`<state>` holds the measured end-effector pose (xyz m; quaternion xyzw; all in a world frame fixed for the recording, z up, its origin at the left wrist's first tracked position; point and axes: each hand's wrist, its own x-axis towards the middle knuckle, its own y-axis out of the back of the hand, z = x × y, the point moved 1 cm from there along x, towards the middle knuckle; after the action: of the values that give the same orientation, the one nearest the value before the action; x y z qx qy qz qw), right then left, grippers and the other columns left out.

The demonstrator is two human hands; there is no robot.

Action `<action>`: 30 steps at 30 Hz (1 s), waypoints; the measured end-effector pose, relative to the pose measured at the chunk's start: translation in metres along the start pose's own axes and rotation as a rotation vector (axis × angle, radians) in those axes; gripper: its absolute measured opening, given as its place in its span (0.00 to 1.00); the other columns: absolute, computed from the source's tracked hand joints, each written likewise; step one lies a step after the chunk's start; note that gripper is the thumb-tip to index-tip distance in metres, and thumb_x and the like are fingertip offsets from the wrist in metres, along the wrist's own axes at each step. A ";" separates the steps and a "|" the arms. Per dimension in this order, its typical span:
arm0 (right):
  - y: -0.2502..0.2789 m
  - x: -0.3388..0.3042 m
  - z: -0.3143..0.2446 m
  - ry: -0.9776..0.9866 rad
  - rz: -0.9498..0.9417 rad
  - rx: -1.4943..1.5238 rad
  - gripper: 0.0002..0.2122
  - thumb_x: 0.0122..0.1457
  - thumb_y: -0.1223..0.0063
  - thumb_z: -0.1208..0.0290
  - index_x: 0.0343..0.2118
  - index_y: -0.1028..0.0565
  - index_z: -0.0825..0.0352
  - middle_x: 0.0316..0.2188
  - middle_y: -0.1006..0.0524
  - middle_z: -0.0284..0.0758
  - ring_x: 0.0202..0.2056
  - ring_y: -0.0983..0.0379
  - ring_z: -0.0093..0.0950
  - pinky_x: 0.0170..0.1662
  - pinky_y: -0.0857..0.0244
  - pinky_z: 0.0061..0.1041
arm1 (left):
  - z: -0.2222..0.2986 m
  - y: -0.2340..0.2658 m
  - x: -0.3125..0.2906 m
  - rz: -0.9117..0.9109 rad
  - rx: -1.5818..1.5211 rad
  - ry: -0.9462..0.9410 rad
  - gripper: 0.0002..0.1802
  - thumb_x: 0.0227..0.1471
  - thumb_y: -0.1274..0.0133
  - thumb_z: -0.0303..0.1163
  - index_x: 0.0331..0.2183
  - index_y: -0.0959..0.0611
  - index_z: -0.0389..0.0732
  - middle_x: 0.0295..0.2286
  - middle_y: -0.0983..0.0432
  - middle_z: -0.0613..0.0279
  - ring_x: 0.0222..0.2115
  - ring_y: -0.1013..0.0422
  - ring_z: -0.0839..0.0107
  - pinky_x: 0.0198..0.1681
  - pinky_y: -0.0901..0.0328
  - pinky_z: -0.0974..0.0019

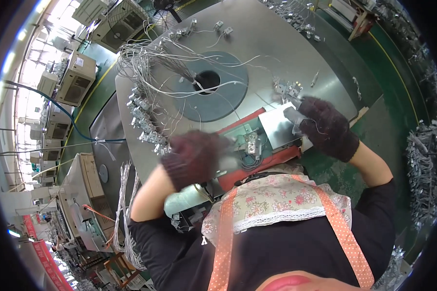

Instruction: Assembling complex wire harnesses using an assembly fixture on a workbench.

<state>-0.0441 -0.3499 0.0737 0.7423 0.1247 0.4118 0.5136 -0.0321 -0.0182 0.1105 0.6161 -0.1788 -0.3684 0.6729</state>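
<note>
Both my hands wear dark knitted gloves. My left hand [195, 156] is curled next to a small metal part with a coiled thin wire [251, 146] that sits on a red-edged fixture [277, 157]; motion blur hides whether the fingers grip it. My right hand [326, 127] reaches to the far right of a shiny metal plate [277, 127]. Its fingertips pinch a small grey metal piece [293, 115] near a cluster of small metal parts [287, 89].
A big round steel table [277, 43] has a grey-blue disc with a centre hole [209, 80], from which many thin wires fan out to small metal parts along the left rim [143, 119]. White machine cabinets [75, 77] stand on the left. A green floor [383, 63] lies to the right.
</note>
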 end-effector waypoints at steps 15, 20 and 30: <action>0.021 0.003 0.014 -0.006 0.047 1.058 0.38 0.51 0.28 0.77 0.65 0.36 0.62 0.49 0.22 0.44 0.47 0.22 0.33 0.49 0.25 0.36 | -0.015 -0.050 0.130 0.173 -1.502 0.029 0.31 0.66 0.52 0.54 0.52 0.20 0.34 0.43 0.18 0.58 0.40 0.23 0.72 0.46 0.30 0.67; 0.039 0.049 -0.003 -0.186 0.138 1.135 0.33 0.48 0.25 0.69 0.56 0.31 0.71 0.47 0.22 0.45 0.47 0.23 0.33 0.46 0.26 0.32 | -0.073 -0.086 0.226 0.157 -0.813 0.087 0.16 0.60 0.51 0.41 0.32 0.16 0.40 0.25 0.20 0.58 0.24 0.25 0.71 0.30 0.33 0.63; 0.044 0.079 -0.071 0.497 -0.464 0.839 0.30 0.51 0.32 0.66 0.60 0.27 0.56 0.55 0.26 0.41 0.42 0.21 0.45 0.44 0.25 0.39 | -0.120 -0.071 0.259 0.243 -0.701 0.279 0.22 0.63 0.51 0.48 0.43 0.15 0.41 0.35 0.16 0.57 0.34 0.22 0.67 0.43 0.31 0.62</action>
<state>-0.0573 -0.2744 0.1589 0.7170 0.5567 0.3657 0.2054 0.2033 -0.1180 -0.0346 0.3674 -0.0206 -0.2378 0.8989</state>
